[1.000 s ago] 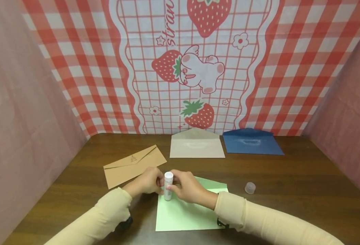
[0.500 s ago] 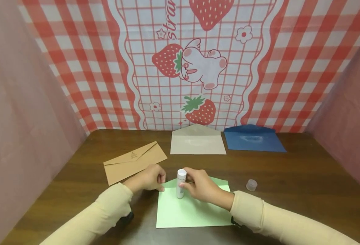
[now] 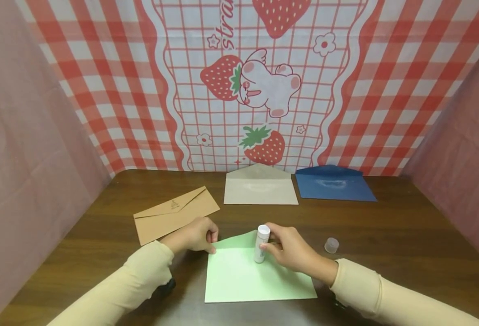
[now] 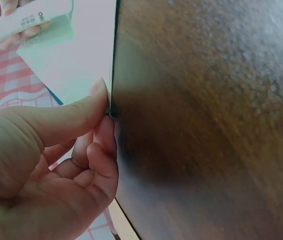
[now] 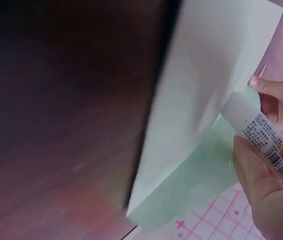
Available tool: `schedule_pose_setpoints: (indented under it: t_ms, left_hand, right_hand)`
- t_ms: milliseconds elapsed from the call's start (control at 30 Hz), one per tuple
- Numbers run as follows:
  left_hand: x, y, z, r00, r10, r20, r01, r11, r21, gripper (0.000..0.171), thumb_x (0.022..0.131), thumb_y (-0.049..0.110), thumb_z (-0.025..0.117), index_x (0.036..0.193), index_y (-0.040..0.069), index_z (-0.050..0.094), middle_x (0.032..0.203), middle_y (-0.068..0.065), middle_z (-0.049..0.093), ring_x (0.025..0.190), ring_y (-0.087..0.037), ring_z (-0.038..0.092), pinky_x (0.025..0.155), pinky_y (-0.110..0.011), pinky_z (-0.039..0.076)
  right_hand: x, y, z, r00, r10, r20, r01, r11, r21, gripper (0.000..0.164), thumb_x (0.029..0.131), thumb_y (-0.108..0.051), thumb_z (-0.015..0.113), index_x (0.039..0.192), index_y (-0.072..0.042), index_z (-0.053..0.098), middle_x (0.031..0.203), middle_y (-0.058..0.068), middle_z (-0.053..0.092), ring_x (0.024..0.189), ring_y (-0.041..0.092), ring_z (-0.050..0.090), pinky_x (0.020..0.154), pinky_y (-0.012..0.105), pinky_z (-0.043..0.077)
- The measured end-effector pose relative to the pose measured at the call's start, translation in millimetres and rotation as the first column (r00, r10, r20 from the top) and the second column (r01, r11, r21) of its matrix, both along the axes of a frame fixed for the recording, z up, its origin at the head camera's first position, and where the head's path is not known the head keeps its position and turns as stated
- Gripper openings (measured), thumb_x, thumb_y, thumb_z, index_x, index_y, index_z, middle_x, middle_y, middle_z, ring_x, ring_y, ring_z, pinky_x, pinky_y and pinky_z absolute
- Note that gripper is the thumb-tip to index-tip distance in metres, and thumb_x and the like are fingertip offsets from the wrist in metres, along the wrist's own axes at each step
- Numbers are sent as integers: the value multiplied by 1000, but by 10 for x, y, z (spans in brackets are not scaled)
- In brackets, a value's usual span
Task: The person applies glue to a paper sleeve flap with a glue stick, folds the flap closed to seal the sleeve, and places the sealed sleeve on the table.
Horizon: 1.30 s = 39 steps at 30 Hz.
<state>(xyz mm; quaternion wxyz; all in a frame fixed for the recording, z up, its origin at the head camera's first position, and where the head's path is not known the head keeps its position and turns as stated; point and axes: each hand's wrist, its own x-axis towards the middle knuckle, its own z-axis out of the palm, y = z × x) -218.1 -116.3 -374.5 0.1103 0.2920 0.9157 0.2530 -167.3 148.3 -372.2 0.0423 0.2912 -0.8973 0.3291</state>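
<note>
A light green envelope [image 3: 243, 280] lies on the table with its pointed flap [image 3: 235, 241] laid out toward the back. My left hand [image 3: 198, 234] pinches the envelope's left edge near the flap fold, thumb on top, as the left wrist view shows. In my right hand [image 3: 294, 249] is a white glue stick [image 3: 260, 246], held upright between thumb and fingers with its lower end at the green paper near the fold. Printed text and a barcode on the glue stick [image 5: 266, 142] show in the right wrist view. A small translucent cap [image 3: 331, 245] lies right of the envelope.
A brown envelope [image 3: 178, 215] with its flap folded down lies at the left. Toward the back are a pale grey envelope [image 3: 259, 192] and a blue envelope [image 3: 337, 188], flaps up, each with a whitish smear. A checked cloth [image 3: 263, 81] hangs behind the table.
My right hand has moved the glue stick rightward across the green envelope, from near its left edge to about the middle. My left hand stays at the left edge.
</note>
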Motion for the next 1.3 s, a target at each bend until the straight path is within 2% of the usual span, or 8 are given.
schedule_pose_setpoints:
  t_ms: [167,267,533,633,800,1100,1300]
  left_hand:
    - [9,8,19,1000,15,11,-15,1000,-22,28,68,2,83,63,6,56,57,5,48,57,-4,43,52,-16,37]
    - [11,18,29,999,25,22,-25,999,-26,28,68,1,83,63,6,56,58,5,48,57,-5,43,52,-16,37]
    - [6,30,34,999,39,36,-38,999,-26,28,69,2,83,63,6,56,57,5,48,56,-6,43,51,-17,36]
    - [4,33,37,998,45,36,-44,999,-26,28,68,2,83,63,6,56,57,5,47,56,-6,43,51,-17,36]
    - [11,46,46,997,65,51,-63,997,-34,28,68,1,83,62,6,56,57,4,48,56,-7,43,51,-17,36]
    - [15,57,50,995,88,55,-85,995,-49,28,68,3,83,62,7,57,57,4,48,56,-7,43,51,-18,36]
    - [33,56,54,991,114,67,-111,992,-53,28,68,4,84,62,7,57,57,3,49,56,-8,44,51,-19,36]
  right_hand:
    - [24,131,6,999,-11,-31,12,1000,16,19,86,-9,68,104,-6,61,95,7,74,83,5,64,68,19,51]
    - [32,204,22,998,-20,-51,22,999,28,19,86,-9,69,103,-6,60,93,7,74,81,3,62,65,19,49]
    - [31,390,41,994,-45,-102,49,998,43,22,84,-7,70,103,-3,61,91,9,74,79,5,63,64,21,52]
    - [28,453,40,992,-54,-111,58,997,41,21,84,-7,70,103,-3,61,93,10,74,86,10,67,66,23,55]
    - [37,563,29,992,-72,-104,76,996,35,21,84,-5,70,102,-3,61,93,9,73,89,13,69,69,25,57]
    - [60,715,27,982,-85,-170,90,996,23,21,82,-5,72,100,-6,61,89,4,72,79,4,66,64,23,55]
    - [37,730,84,987,-82,-142,91,994,61,22,82,-4,72,101,-2,61,90,7,72,81,14,71,67,25,57]
